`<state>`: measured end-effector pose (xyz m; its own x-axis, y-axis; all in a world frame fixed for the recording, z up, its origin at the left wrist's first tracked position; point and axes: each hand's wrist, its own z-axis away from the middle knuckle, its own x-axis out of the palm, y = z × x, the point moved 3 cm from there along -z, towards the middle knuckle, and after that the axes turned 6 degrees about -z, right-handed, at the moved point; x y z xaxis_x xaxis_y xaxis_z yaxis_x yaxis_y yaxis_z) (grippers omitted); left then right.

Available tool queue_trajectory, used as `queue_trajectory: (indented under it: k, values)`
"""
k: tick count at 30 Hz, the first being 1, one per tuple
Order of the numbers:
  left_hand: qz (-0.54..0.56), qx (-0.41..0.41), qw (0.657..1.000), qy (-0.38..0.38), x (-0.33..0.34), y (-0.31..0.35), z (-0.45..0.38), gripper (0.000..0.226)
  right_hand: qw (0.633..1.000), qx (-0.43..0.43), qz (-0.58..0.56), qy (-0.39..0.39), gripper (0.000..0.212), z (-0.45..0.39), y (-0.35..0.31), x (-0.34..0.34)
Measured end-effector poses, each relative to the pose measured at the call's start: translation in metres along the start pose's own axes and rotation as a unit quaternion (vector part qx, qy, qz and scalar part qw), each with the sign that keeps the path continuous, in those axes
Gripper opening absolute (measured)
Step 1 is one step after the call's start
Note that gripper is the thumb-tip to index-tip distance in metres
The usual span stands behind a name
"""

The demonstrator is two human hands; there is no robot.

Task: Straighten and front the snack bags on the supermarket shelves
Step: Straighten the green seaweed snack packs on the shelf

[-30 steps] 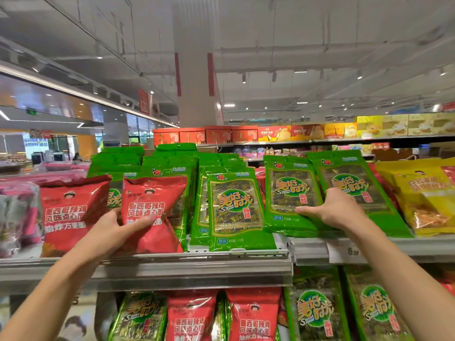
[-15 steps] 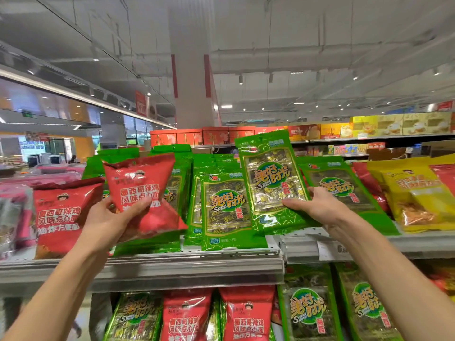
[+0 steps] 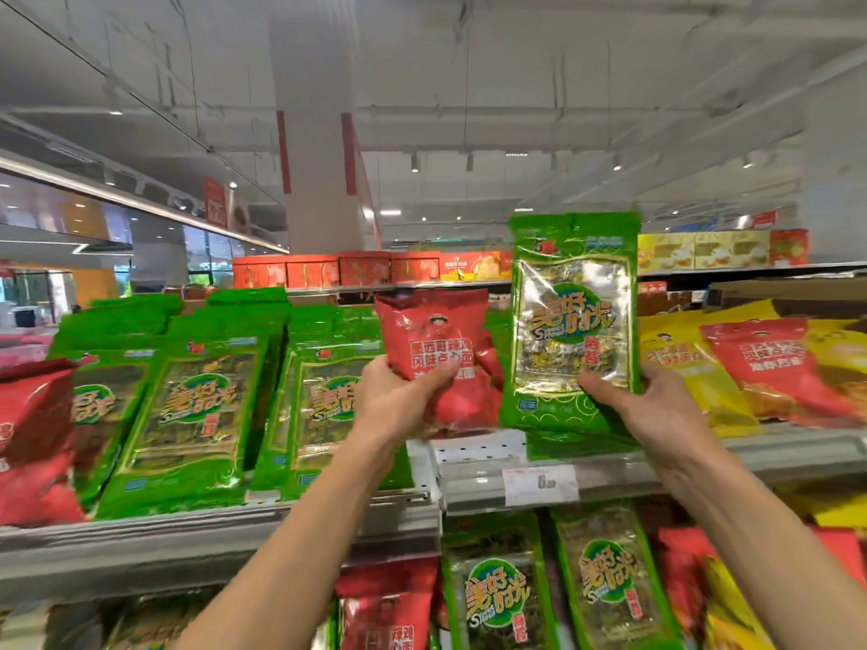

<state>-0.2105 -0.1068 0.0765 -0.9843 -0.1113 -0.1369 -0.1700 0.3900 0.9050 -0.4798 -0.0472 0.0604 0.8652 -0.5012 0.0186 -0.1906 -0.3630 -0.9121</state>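
Note:
My left hand grips a red snack bag by its lower part and holds it upright above the top shelf. Just to its right, my right hand holds a green seaweed bag upright by its lower right corner. Both bags are lifted off the shelf and almost touch side by side. Below them a patch of bare perforated shelf shows. Rows of green seaweed bags lean back on the shelf to the left.
Red bags lie at the far left; yellow bags and a red bag lie at the right. A price tag hangs on the shelf rail. The lower shelf holds more green bags and red bags.
Both hands lifted their bags off the shelf and carried them right and upward. The red bag now sits beside the green one, and the view has shifted right.

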Motion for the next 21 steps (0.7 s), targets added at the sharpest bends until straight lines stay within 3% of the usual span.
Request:
queue_trajectory:
  k: [5,11,14,17,21]
  values:
    - [-0.049,-0.038,0.998,-0.021,0.040,-0.012,-0.003,0.034,1.000,0.011,-0.018,-0.015,0.069,0.006,0.013,-0.021]
    - [-0.084,-0.077,0.992,-0.059,0.047,-0.019,-0.004,0.044,0.999,0.005,-0.036,-0.025,0.050,0.011,0.011,-0.014]
    - [-0.040,-0.068,0.992,-0.102,0.036,-0.015,0.001,0.031,0.998,-0.001,-0.062,-0.031,0.050,0.015,0.002,0.001]
    - [-0.119,0.041,0.992,-0.013,-0.005,-0.014,0.011,0.022,0.994,-0.002,-0.092,-0.059,0.051,0.024,-0.012,0.028]
    - [-0.228,0.153,0.956,0.099,-0.084,-0.021,0.040,0.019,0.992,-0.004,-0.088,-0.093,0.054,0.043,-0.030,0.089]
